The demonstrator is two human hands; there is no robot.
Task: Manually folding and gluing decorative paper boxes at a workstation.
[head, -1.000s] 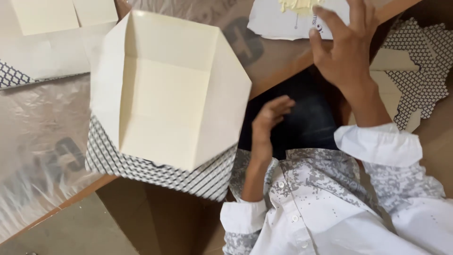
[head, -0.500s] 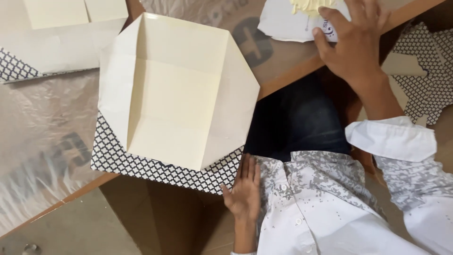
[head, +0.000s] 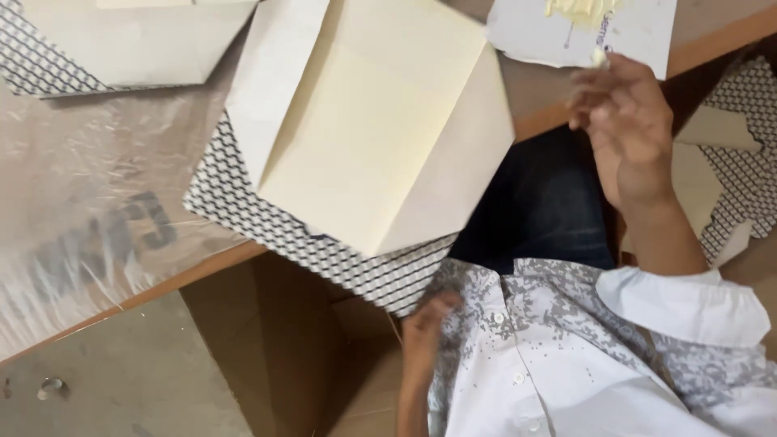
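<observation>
A large folded sheet [head: 364,137], cream inside and black-and-white patterned outside, lies on the table and overhangs its front edge. My left hand [head: 427,328] is low by my lap, just below the sheet's patterned corner. Its fingers are curled and blurred, so I cannot tell whether it grips anything. My right hand [head: 627,129] is raised at the upper right with loosely bent fingers and holds nothing. One fingertip carries a dab of yellowish glue [head: 599,57]. Just beyond it lies a white scrap of paper [head: 639,36] smeared with the same glue.
Another folded patterned sheet [head: 137,40] lies at the top left on the plastic-covered tabletop [head: 89,202]. More patterned and cream pieces [head: 745,170] lie at the right, below table level. Brown cardboard [head: 324,364] and grey floor [head: 121,380] are under the wooden table edge [head: 202,271].
My right hand has lifted off the glue-smeared paper and come back toward me. My left hand dropped to my lap, then rose to the sheet's corner. The folded sheet has turned slightly.
</observation>
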